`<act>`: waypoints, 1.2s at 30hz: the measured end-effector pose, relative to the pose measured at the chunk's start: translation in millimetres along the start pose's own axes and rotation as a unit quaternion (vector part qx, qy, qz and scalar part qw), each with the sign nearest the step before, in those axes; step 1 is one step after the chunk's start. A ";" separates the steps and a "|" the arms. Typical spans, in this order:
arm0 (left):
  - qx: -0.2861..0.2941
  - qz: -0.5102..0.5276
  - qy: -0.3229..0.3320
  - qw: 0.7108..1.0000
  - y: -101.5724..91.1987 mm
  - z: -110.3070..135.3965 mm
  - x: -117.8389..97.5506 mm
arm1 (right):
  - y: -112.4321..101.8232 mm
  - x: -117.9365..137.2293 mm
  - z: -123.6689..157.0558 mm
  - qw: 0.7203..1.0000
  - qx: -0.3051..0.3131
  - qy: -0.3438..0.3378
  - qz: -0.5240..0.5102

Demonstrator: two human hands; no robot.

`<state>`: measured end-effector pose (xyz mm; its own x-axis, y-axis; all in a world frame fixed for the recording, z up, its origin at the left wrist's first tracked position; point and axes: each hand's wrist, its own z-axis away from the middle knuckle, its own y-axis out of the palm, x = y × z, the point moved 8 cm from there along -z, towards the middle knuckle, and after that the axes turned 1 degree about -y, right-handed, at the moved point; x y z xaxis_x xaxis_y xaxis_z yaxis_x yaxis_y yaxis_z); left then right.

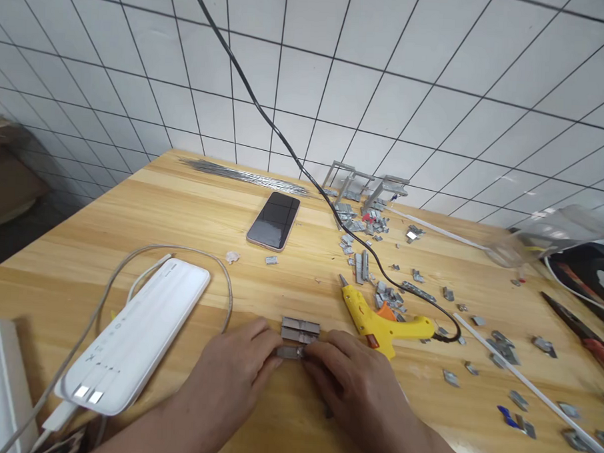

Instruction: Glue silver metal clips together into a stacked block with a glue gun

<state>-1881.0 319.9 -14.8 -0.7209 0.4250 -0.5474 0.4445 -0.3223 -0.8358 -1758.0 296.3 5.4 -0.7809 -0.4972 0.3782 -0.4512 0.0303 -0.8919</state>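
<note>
One wooden surface is bearing everything. Two hands, left hand and right hand, are reaching forward, backs up, left of one yellow glue gun. One ribbed grey piece is lying left of the gun, lengthwise left to right. One smaller grey strip, also left of the gun, is pointing likewise; both hands' fingers, nearly closed, are pinching its ends.

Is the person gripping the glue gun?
No: the yellow glue gun lies on the table, while the left hand and right hand hold a small grey piece.
</note>
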 end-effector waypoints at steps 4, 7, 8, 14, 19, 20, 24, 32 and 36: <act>-0.006 0.007 0.003 1.000 -0.8 0.1 0.7 | 1.9 -1.8 0.4 1.000 0.006 0.010 -0.003; 0.006 0.017 -0.005 1.000 0.5 -0.3 1.8 | 2.3 -1.5 0.8 1.000 0.008 0.007 -0.005; 0.011 0.020 -0.009 1.000 0.9 -0.3 2.2 | 2.3 -1.4 0.9 1.000 0.009 0.006 -0.005; 0.020 0.036 -0.018 0.999 1.3 0.5 3.5 | 2.6 -1.1 0.9 1.000 0.018 -0.009 0.016; 0.022 0.062 -0.032 0.997 1.2 0.6 7.0 | 4.3 -1.8 1.8 0.999 0.026 -0.016 0.037; 0.022 0.065 -0.034 0.997 1.1 0.7 7.3 | 4.3 -1.5 2.0 0.999 0.025 -0.018 0.040; 0.019 0.067 -0.035 0.997 0.6 0.6 7.0 | 4.7 -0.6 2.4 0.999 0.027 -0.017 0.039; 0.015 0.063 -0.036 0.997 -0.1 -0.3 6.1 | 4.1 0.4 1.2 0.999 0.019 -0.017 0.032; 0.018 0.066 -0.040 0.997 1.0 -0.7 7.2 | 3.5 -0.6 1.5 0.999 0.010 -0.015 0.027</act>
<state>-1885.4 323.2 -19.6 -0.6986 0.3089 -0.6454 0.5198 -0.4007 -0.7545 -1758.5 295.4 1.7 -0.7902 -0.5212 0.3224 -0.4003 0.0407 -0.9155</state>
